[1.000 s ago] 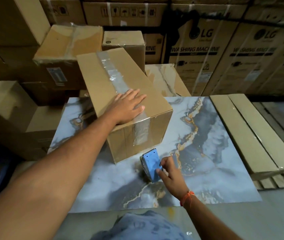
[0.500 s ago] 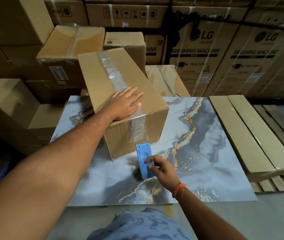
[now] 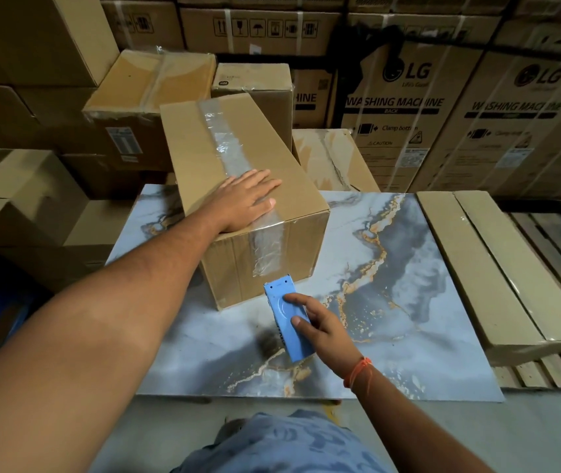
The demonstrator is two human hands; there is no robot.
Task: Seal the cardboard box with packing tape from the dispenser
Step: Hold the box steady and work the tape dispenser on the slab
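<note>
A brown cardboard box [image 3: 200, 158] stands on the marble-patterned tabletop [image 3: 408, 302]. A strip of clear packing tape [image 3: 229, 155] runs along its top seam and down the near face. My left hand [image 3: 244, 199] lies flat on the near end of the box top, over the tape, fingers spread. My right hand [image 3: 316, 322] grips a blue tape dispenser [image 3: 287, 322]. The dispenser's front end sits at the bottom of the box's near face, just under the tape's lower end.
Stacked cardboard boxes [image 3: 149, 97] crowd the left and back. Large washing-machine cartons [image 3: 408, 114] line the rear wall. A long flat carton [image 3: 497, 268] lies on a wooden pallet [image 3: 545, 370] at the right, beside the tabletop.
My right hand brought the blue dispenser from the tabletop up toward the base of the box's near face. My left hand stayed pressed on the box top.
</note>
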